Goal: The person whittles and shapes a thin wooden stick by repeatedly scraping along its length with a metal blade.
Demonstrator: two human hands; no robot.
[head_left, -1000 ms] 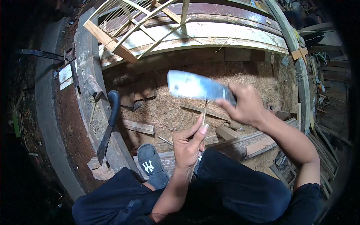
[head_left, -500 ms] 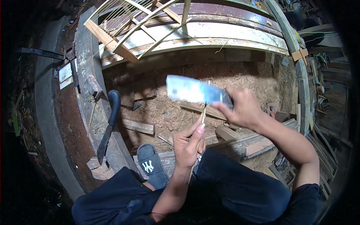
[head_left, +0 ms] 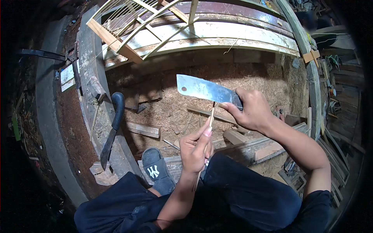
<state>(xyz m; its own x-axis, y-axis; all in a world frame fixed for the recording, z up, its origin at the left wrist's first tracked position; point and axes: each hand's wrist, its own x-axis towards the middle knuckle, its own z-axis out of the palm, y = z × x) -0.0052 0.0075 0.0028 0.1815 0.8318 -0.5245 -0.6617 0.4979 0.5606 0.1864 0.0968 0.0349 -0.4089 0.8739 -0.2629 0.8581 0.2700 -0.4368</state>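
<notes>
Left hand: closed, pinching thin pale wooden strip | right hand: closed round broad silver metal blade | strip: upright, tip at blade's lower edge | risk: slender tip flexes, edge skids down into left thumb

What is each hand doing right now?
Left hand: closed around a thin strip of wood.
Right hand: closed on a broad blade, its edge at the strip's upper end.
</notes>
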